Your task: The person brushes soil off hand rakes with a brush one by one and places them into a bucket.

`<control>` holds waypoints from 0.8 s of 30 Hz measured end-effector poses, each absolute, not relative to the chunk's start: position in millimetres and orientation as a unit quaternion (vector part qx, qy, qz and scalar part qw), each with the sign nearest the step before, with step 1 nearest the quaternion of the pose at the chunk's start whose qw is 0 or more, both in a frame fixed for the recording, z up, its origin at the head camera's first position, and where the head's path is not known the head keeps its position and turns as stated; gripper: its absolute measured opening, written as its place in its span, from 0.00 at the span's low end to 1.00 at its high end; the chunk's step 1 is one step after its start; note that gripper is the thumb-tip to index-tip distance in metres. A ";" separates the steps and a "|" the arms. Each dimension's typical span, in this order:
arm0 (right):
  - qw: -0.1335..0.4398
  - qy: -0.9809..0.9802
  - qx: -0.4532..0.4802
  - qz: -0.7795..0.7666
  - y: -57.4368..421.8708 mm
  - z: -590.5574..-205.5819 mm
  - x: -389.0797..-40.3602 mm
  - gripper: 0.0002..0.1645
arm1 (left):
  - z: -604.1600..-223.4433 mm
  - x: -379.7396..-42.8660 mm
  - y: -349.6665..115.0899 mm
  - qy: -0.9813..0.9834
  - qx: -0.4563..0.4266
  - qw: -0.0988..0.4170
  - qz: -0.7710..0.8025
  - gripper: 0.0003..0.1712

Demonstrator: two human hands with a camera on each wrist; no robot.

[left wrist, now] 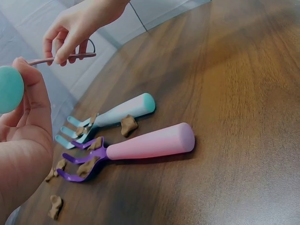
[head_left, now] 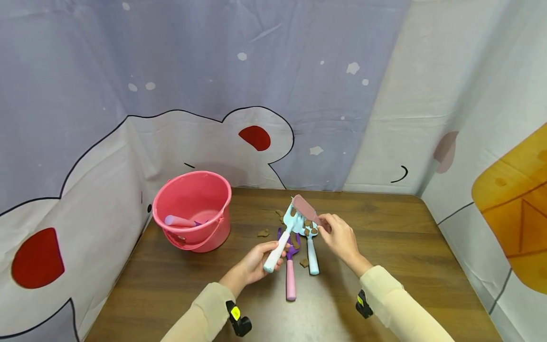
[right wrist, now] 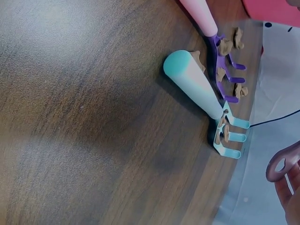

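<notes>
My left hand [head_left: 255, 262] grips the white handle of a teal garden hand fork [head_left: 278, 250], its tines pointing up and away. My right hand [head_left: 343, 237] pinches the handle of a dusty-pink, flat-headed tool [head_left: 304, 208], with a hole at its handle end. The flat head overlaps the fork's tines in the head view. Below them on the table lie a second teal fork [left wrist: 124, 110] and a purple fork with a pink handle [left wrist: 152, 142]. Brown clay-like lumps [left wrist: 129, 125] sit on and around both lying forks.
A pink bucket [head_left: 219, 237] stands at the left on the wooden table [head_left: 384, 237], holding a tool with a lilac handle [head_left: 179, 221]. A printed curtain [head_left: 205, 71] rises behind the table and along its sides.
</notes>
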State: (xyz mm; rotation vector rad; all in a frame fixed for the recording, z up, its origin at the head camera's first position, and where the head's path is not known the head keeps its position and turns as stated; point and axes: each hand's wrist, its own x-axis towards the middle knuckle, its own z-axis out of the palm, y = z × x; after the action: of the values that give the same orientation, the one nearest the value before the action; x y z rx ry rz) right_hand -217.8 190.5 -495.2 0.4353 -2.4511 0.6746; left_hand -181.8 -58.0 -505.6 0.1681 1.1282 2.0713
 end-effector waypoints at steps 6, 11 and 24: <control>0.271 -0.925 0.125 0.234 193.8 -495.3 -218.1 0.15 | -495.3 -178.7 -60.1 0.433 0.087 0.397 0.804 0.24; 0.274 -0.931 0.095 0.222 199.2 -496.2 -217.9 0.14 | -492.5 -177.5 -61.0 0.443 0.089 0.394 0.800 0.20; 0.287 -0.926 0.099 0.226 200.1 -493.0 -213.7 0.14 | -501.5 -181.1 -60.8 0.449 0.074 0.382 0.805 0.20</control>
State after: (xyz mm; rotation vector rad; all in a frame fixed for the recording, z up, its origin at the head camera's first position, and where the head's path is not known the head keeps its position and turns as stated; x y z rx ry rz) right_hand -213.7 200.1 -493.0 0.2646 -2.4725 0.6039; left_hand -181.1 -60.8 -501.5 0.1876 1.1450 2.0534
